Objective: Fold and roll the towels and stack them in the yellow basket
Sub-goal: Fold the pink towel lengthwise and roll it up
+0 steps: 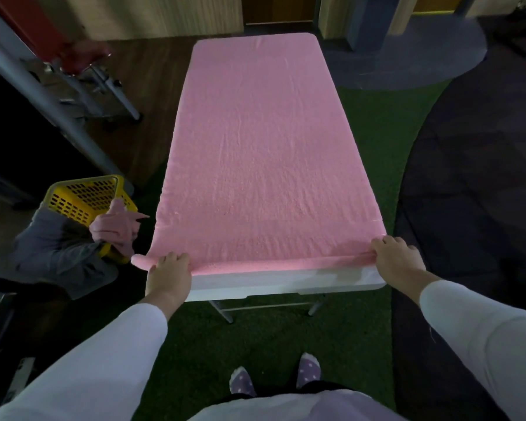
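Note:
A long pink towel (261, 147) lies flat along the white table (283, 284), covering nearly all of its top. Its near edge is turned over into a thin roll. My left hand (169, 270) grips that roll at the near left corner, and my right hand (397, 259) grips it at the near right corner. The yellow basket (82, 199) stands on the floor left of the table, with a grey towel (58, 250) and a pale pink towel (116, 229) bunched against its near side.
Green carpet (377, 129) lies under and right of the table. Metal chair legs (110, 89) and a slanted grey beam (43, 98) are at the far left. My socked feet (274, 378) stand close to the table's near end.

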Demonstrator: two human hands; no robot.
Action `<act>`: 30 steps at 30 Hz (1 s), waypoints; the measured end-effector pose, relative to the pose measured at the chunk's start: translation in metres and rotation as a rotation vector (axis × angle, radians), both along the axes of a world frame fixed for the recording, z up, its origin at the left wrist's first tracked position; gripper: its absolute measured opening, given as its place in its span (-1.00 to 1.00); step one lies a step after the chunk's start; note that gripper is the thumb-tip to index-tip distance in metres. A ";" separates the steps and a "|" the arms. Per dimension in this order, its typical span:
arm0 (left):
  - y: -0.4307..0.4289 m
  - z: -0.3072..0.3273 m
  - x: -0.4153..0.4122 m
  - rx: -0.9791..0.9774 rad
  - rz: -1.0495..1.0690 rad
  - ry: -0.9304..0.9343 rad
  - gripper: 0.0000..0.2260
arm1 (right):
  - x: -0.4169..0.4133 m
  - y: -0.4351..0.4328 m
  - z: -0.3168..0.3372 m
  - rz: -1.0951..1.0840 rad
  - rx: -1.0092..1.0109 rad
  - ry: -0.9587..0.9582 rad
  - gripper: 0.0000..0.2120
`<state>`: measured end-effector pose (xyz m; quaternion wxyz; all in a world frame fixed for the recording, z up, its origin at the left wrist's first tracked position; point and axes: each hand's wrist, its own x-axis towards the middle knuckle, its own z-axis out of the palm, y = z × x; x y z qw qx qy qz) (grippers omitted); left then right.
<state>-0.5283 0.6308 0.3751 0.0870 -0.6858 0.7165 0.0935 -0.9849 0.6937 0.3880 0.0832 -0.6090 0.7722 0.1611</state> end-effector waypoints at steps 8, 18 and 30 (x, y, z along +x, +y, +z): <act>0.012 -0.004 -0.025 0.019 -0.239 0.273 -0.77 | 0.029 0.002 -0.009 0.160 -0.011 -0.193 -0.81; -0.014 0.001 -0.006 0.105 -0.103 0.180 -0.65 | 0.027 -0.009 -0.001 0.178 0.067 0.005 -0.66; -0.028 0.012 -0.022 -0.003 -0.007 0.123 -0.92 | 0.025 -0.035 0.023 -0.025 0.065 -0.059 -0.72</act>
